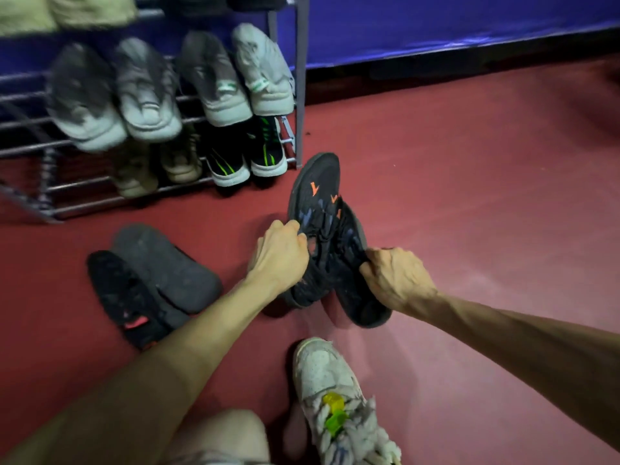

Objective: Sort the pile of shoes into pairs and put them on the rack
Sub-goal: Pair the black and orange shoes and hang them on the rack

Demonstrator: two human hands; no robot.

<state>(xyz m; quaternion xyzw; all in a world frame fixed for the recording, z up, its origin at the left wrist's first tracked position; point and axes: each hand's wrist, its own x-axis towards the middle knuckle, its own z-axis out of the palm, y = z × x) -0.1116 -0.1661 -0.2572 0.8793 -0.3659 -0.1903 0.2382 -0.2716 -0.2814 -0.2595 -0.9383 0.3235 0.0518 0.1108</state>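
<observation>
Left hand point(281, 253) and right hand point(396, 276) each gripping one dark mesh trainer with orange marks point(313, 196). Pressed side by side, probably to confirm the match before racking on the grey metal shoe rack point(299, 78).

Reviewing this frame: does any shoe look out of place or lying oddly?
Yes. On the floor left of the hands, one dark shoe lies sole-up, overlapping the black shoe with red trim. Both are off the rack. The shoes on the rack sit in neat pairs.
</observation>
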